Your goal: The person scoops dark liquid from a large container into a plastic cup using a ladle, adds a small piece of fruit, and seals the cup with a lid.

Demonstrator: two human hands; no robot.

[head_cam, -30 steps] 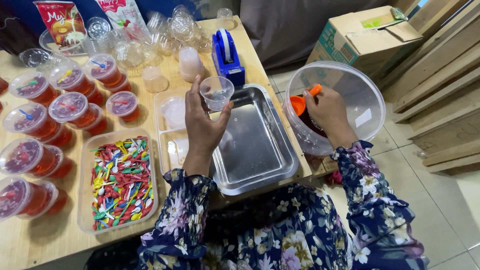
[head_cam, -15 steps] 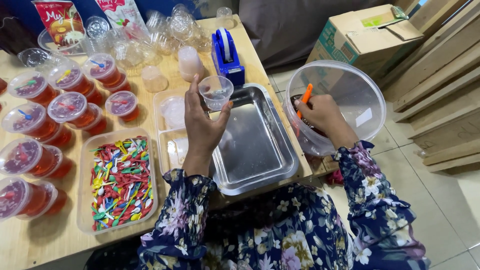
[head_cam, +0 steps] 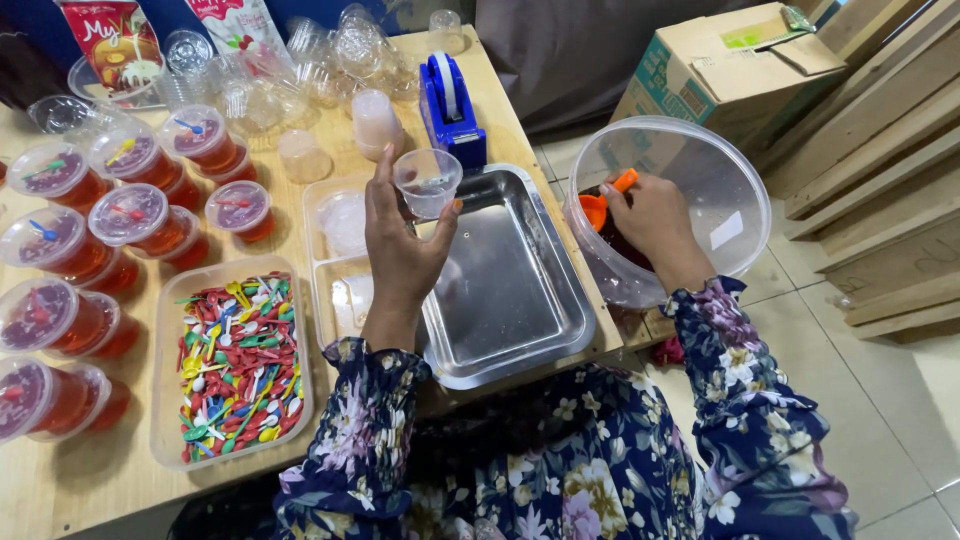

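The small cup (head_cam: pixel 428 182) is looking like clear glossy plastic; the tray (head_cam: pixel 520 290) is showing brushed, dully shining metal; the surface (head_cam: pixel 60 480) is showing pale matt wood.

Wooden bench (head_cam: pixel 70 470). On it: steel tray (head_cam: pixel 520 290) at right edge, blue tape dispenser (head_cam: pixel 452 110) behind tray, clear tub of coloured spoons (head_cam: pixel 238 360) near front, lidded red jelly cups (head_cam: pixel 120 215) at left, empty clear cups (head_cam: pixel 300 70) at back.

Left hand (head_cam: pixel 400 250) holds clear cup (head_cam: pixel 428 183) over steel tray (head_cam: pixel 520 290); right hand (head_cam: pixel 652 215) (orange scoop (head_cam: pixel 606 200)) inside tub (head_cam: pixel 720 170).
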